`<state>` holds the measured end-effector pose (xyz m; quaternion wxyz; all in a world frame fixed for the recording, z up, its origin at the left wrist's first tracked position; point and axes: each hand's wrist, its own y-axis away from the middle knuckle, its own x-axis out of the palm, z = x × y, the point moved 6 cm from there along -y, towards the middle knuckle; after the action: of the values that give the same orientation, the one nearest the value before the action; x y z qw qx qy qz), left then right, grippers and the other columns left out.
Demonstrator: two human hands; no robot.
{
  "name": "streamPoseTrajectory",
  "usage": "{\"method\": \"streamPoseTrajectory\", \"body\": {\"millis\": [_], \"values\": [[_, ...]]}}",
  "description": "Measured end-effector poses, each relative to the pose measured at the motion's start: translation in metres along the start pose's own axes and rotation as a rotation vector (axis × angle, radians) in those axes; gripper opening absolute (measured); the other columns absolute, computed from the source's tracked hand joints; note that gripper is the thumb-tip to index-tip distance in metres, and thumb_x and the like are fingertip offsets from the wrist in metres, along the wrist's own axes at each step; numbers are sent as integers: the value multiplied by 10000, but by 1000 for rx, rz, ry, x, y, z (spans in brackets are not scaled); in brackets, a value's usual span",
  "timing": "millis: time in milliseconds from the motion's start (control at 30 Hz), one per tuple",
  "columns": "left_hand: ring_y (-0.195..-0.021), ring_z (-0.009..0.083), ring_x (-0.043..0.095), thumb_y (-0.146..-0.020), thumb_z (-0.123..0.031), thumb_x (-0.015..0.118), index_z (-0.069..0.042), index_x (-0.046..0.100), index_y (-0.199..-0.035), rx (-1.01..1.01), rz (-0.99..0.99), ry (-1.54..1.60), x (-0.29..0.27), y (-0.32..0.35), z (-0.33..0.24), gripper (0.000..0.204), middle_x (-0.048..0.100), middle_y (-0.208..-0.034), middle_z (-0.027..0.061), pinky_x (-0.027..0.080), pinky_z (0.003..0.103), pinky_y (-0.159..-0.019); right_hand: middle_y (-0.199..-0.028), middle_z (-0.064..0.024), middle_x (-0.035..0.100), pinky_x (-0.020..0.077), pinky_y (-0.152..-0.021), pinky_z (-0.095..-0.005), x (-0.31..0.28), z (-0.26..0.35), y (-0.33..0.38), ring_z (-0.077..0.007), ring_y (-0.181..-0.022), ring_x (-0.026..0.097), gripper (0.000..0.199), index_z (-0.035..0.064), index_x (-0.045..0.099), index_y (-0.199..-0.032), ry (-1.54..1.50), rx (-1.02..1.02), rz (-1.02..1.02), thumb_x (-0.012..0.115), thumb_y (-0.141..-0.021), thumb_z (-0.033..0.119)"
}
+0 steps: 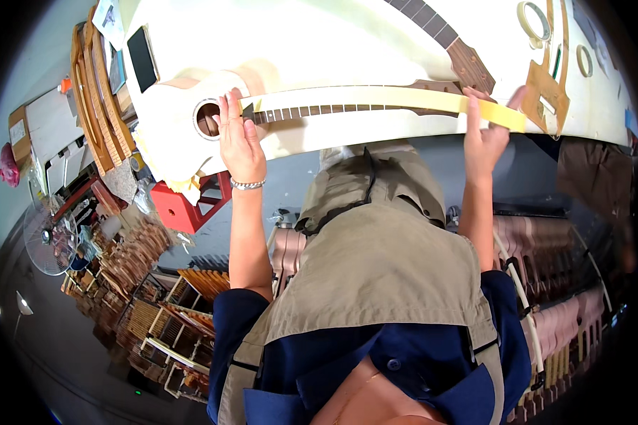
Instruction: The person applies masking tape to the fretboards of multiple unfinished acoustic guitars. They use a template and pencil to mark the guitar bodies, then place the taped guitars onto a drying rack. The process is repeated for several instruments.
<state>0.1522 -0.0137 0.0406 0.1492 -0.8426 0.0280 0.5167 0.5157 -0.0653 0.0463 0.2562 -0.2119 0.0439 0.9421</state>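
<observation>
A small guitar body (171, 108) lies on the white table, its sound hole (207, 120) at the left and its fretted neck (333, 110) running right. A strip of yellow masking tape (347, 94) stretches along the neck, curving from the body's end toward the headstock. My left hand (241, 138) is open, its fingers straight and pressed flat by the sound hole at the tape's left end. At the far end of the strip, my right hand (486, 134) grips the tape, its fingers somewhat blurred. Part of the headstock is hidden behind the tape and that hand.
Another neck (432, 27) rests on the white table (319, 42) at the back. Tape rolls (534, 21) and a wooden template (548, 99) lie at the right. A phone (142, 59) is back left. A red stool (191, 205) stands below the table; racks (184, 326) hold wooden parts.
</observation>
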Motion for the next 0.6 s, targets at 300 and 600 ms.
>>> {"method": "streamPoseTrajectory", "body": {"millis": [300, 600], "values": [[-1299, 359, 356, -946, -122, 358, 49, 429, -1302, -8, 5, 5, 0, -1, 0, 401, 462, -1351, 148, 246, 474, -1071, -936, -55, 681, 351, -1013, -309, 13, -28, -5, -93, -952, 593, 856, -60, -34, -1423, 44, 7, 50, 597, -873, 118], [-1312, 339, 349, -887, -98, 486, 16, 555, -1023, 71, 127, -73, 31, 3, -38, 190, 426, -1383, 142, 201, 539, -1078, -884, -29, 690, 402, -985, -316, 15, -38, -2, -88, -916, 598, 814, -43, 36, -1431, 214, -21, -21, 600, -871, 130]]}}
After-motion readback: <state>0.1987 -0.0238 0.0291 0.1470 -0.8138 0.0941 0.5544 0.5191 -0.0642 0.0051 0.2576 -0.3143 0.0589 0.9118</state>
